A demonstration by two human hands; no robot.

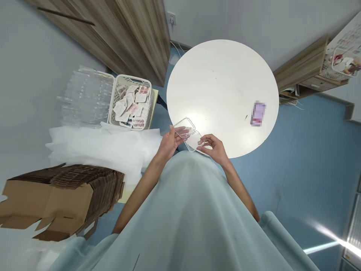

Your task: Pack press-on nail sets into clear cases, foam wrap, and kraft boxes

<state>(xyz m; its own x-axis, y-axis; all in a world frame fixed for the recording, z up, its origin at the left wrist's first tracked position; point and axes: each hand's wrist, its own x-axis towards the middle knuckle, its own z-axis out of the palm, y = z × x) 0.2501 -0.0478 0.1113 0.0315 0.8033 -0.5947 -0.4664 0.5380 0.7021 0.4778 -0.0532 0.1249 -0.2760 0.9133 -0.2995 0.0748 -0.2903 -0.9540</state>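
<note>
plainly, the left hand [168, 143] and right hand [216, 149] both grasp the clear case [193, 142] at the near edge of the table [222, 75], while print on cards [120, 108] left of it is too small to read.

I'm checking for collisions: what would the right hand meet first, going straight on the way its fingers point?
The open clear plastic case, which the right hand touches; beyond it, roughly in line, is the left hand, though depth is hard to judge.
</note>
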